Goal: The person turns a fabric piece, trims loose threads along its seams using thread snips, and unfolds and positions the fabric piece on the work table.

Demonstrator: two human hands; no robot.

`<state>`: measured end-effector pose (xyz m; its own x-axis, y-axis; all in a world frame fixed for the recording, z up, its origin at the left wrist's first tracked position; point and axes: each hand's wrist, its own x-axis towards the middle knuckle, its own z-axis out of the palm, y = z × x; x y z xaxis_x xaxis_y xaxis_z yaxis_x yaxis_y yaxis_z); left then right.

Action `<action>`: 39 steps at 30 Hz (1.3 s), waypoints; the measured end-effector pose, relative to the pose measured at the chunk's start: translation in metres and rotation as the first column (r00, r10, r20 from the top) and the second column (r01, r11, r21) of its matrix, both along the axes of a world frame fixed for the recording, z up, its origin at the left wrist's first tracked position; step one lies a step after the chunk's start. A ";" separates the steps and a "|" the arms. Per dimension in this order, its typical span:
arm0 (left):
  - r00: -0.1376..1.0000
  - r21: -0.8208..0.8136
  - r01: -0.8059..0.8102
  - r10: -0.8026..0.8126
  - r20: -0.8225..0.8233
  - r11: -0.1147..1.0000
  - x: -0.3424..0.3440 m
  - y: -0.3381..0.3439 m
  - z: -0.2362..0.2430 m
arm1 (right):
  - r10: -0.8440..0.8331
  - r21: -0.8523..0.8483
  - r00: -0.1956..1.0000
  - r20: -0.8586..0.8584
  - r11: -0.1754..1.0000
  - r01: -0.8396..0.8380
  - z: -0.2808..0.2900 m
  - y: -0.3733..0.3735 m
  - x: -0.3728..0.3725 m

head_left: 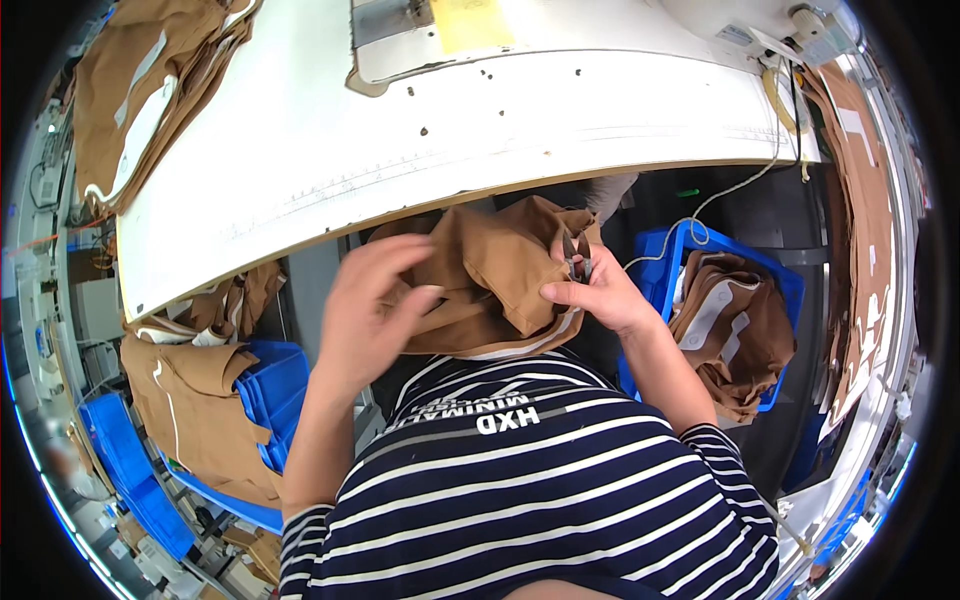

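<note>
A bunched brown cloth piece [510,265] with a pale edge strip lies over my lap, below the table's front edge. At its right side my right hand [605,290] is closed round a pair of dark metal thread snips [577,258]; the blades point up, away from me. The thumb of that hand rests against the cloth. My left hand [375,295] is at the cloth's left side, slightly blurred. Its fingers and thumb are apart, with nothing seen between them. Folds hide the underside of the cloth.
Ahead is a white sewing table [330,180] with a metal machine plate [540,75]. A stack of brown pieces [150,80] lies at its far left. A blue bin [790,290] of brown pieces stands right, a cord [735,185] hanging beside it. More brown cloth [200,400] covers blue bins at left.
</note>
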<state>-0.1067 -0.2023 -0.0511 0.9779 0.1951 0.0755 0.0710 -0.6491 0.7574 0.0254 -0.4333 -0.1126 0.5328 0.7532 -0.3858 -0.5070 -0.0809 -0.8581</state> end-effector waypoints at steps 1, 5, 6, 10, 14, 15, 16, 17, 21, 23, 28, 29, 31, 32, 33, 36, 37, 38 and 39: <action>0.994 -0.103 0.108 -0.110 -0.005 0.989 0.013 -0.007 0.004 | 0.065 0.035 0.994 0.088 0.997 -0.068 0.001 0.000 0.002; 0.906 -0.304 0.397 -0.423 -0.021 0.866 0.060 -0.017 -0.002 | 0.307 0.087 0.944 0.125 0.944 -0.318 0.018 0.006 0.006; 0.906 -0.306 0.397 -0.422 -0.018 0.865 0.070 -0.016 -0.004 | 0.388 0.122 0.911 0.143 0.906 -0.405 0.020 0.007 0.009; 0.589 -0.374 0.609 -0.715 -0.378 0.699 0.090 -0.011 0.000 | 0.393 0.125 0.916 0.086 0.908 -0.401 0.024 0.013 0.007; 0.548 -0.336 0.592 -0.671 -0.499 0.733 0.092 -0.001 -0.006 | 0.268 0.044 0.957 0.113 0.961 -0.274 0.031 0.024 0.005; 0.589 -0.356 0.517 -0.626 -0.512 0.778 0.092 0.003 -0.002 | 0.293 -0.024 0.917 0.270 0.954 -0.298 0.025 0.023 0.010; 0.626 -0.374 0.437 -0.576 -0.526 0.818 0.091 0.008 0.001 | 0.292 -0.020 0.917 0.273 0.954 -0.298 0.023 0.025 0.010; 0.695 -0.419 0.393 -0.562 -0.449 0.819 0.083 0.010 -0.003 | 0.358 -0.117 0.875 0.326 0.934 -0.339 0.022 0.026 0.010; 0.738 -0.574 0.098 -0.446 -0.506 0.813 0.058 0.024 0.006 | 0.311 -0.083 0.895 0.320 0.950 -0.301 0.020 0.029 0.007; 0.759 -0.561 0.183 -0.479 -0.442 0.807 0.045 0.027 0.013 | 0.271 0.019 0.931 0.244 0.959 -0.284 0.032 0.033 0.006; 0.754 -0.427 0.359 -0.528 -0.392 0.830 0.031 0.019 0.031 | 0.347 0.027 0.915 0.205 0.933 -0.359 0.036 0.041 0.010; 0.742 -0.522 0.328 -0.557 -0.373 0.787 0.030 0.018 0.029 | 0.330 0.040 0.928 0.173 0.939 -0.342 0.037 0.042 0.011; 0.735 -0.642 0.157 -0.524 -0.431 0.750 0.028 0.016 0.028 | 0.301 0.035 0.938 0.170 0.950 -0.311 0.044 0.046 0.009; 0.713 -0.732 -0.021 -0.503 -0.489 0.681 0.028 0.015 0.027 | 0.268 0.028 0.949 0.167 0.961 -0.276 0.046 0.048 0.008; 0.712 -0.733 -0.019 -0.506 -0.487 0.680 0.028 0.013 0.026 | 0.264 0.028 0.948 0.175 0.962 -0.273 0.044 0.048 0.008; 0.686 -0.741 -0.091 -0.498 -0.531 0.665 0.025 0.006 0.016 | 0.233 0.044 0.953 0.193 0.968 -0.246 0.035 0.046 0.006; 0.733 -0.724 -0.027 -0.479 -0.483 0.689 0.021 0.004 0.004 | 0.235 0.045 0.953 0.192 0.968 -0.248 0.033 0.046 0.005; 0.776 -0.701 0.034 -0.461 -0.431 0.713 0.018 0.003 -0.003 | 0.236 0.049 0.953 0.192 0.967 -0.250 0.031 0.046 0.005; 0.775 -0.702 0.034 -0.462 -0.431 0.712 0.019 0.002 -0.002 | 0.234 0.051 0.953 0.192 0.968 -0.248 0.029 0.046 0.006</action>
<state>-0.0872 -0.2003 -0.0527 0.8122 -0.2727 -0.5157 0.5110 -0.0937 0.8545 0.0316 -0.3872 -0.0833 0.3885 0.8905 -0.2369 -0.3140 -0.1138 -0.9426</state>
